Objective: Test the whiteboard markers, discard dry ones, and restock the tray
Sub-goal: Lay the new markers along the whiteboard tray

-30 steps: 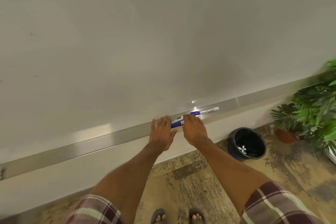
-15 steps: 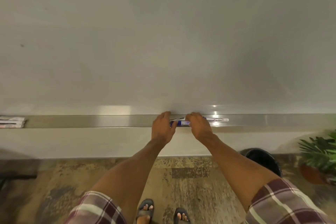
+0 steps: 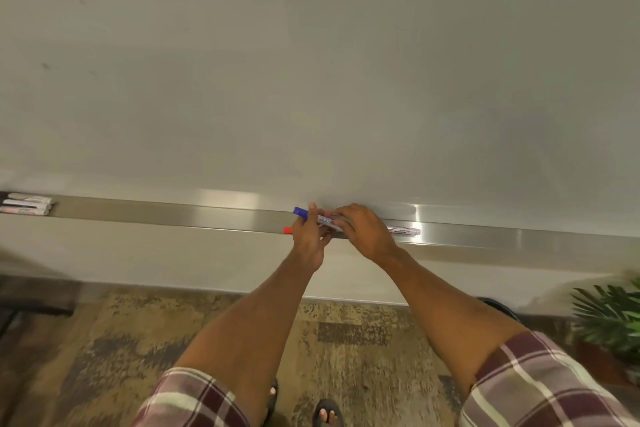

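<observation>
One blue-capped marker in left hand

You have two hands in frame, a left hand and a right hand. Three markers show at centre: one blue-capped marker, one red-capped marker and one white-barrelled marker. A marker cluster lies at the left edge (at least two; blur hides the exact count). There is one tray, one whiteboard and one plant at lower right.
</observation>
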`<action>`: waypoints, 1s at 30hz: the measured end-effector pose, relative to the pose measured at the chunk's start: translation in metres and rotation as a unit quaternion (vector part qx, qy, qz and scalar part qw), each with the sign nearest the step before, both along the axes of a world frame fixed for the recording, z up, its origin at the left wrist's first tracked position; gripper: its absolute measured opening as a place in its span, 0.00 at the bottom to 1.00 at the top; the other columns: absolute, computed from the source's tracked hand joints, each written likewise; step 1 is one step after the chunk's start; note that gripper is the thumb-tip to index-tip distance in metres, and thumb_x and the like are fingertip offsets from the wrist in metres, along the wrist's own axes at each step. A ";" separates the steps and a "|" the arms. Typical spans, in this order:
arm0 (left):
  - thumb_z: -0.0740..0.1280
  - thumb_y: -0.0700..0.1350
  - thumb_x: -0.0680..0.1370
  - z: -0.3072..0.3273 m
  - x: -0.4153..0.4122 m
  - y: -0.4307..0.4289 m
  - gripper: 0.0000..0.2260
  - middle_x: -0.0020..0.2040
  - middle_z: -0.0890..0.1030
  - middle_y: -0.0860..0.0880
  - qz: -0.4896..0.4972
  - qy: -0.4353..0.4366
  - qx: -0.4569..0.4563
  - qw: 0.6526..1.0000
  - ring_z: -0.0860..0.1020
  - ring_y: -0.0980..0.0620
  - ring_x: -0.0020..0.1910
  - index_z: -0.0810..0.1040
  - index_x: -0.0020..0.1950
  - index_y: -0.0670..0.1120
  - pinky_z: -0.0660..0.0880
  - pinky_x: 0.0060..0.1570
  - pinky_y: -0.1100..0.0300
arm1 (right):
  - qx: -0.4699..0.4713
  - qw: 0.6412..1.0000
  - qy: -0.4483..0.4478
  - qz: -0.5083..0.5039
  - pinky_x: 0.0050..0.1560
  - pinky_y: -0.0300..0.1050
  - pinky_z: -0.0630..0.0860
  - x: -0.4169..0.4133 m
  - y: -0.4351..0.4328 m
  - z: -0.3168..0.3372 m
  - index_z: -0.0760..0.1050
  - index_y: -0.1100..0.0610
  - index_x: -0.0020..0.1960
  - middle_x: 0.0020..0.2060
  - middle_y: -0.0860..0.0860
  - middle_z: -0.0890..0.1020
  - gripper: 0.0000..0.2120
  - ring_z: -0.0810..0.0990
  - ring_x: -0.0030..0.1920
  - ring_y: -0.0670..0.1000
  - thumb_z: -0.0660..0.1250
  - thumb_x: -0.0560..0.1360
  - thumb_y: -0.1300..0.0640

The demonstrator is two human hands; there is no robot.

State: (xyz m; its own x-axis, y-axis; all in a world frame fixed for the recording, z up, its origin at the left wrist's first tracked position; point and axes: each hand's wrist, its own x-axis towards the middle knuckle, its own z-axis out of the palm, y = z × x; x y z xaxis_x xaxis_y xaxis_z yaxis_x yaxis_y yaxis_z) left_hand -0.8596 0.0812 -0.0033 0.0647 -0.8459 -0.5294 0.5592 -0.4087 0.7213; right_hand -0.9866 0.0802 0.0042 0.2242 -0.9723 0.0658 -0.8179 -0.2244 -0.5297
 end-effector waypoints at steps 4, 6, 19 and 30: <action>0.59 0.49 0.83 0.000 0.005 0.003 0.18 0.41 0.81 0.42 0.052 0.017 0.014 0.998 0.81 0.46 0.44 0.76 0.40 0.39 0.80 0.43 0.53 | -0.017 0.989 0.128 -0.069 0.53 0.50 0.73 -0.038 0.003 -0.008 0.75 0.59 0.60 0.54 0.56 0.78 0.14 0.74 0.58 0.57 0.61 0.75 0.66; 0.58 0.48 0.83 -0.002 0.008 0.005 0.18 0.40 0.80 0.41 0.057 0.020 0.013 0.998 0.81 0.46 0.44 0.76 0.39 0.39 0.81 0.42 0.54 | 0.015 0.980 0.182 -0.080 0.55 0.49 0.71 -0.056 0.007 -0.011 0.73 0.58 0.62 0.56 0.55 0.76 0.16 0.73 0.60 0.57 0.61 0.75 0.67; 0.63 0.31 0.79 -0.013 0.011 -0.001 0.06 0.46 0.78 0.39 0.003 0.016 0.035 0.999 0.79 0.44 0.47 0.70 0.46 0.41 0.80 0.45 0.53 | 0.052 0.958 0.259 -0.108 0.55 0.45 0.72 -0.064 0.005 -0.015 0.69 0.59 0.63 0.58 0.56 0.75 0.17 0.73 0.58 0.55 0.66 0.76 0.59; 0.65 0.32 0.79 0.000 0.009 0.005 0.04 0.45 0.79 0.40 -0.055 0.014 -0.037 0.998 0.82 0.45 0.40 0.75 0.53 0.38 0.82 0.41 0.54 | 0.042 0.996 -0.040 -0.072 0.42 0.51 0.79 -0.004 -0.008 0.005 0.75 0.55 0.46 0.39 0.52 0.81 0.04 0.79 0.39 0.53 0.70 0.72 0.59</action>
State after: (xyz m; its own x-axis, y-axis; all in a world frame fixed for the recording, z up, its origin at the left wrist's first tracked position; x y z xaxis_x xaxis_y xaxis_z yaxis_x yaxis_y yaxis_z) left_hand -0.8506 0.0859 -0.0035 -0.0452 -0.8842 -0.4649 0.5343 -0.4147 0.7366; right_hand -0.9907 0.0722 0.0088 0.0793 -0.9968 -0.0042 -0.7931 -0.0605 -0.6060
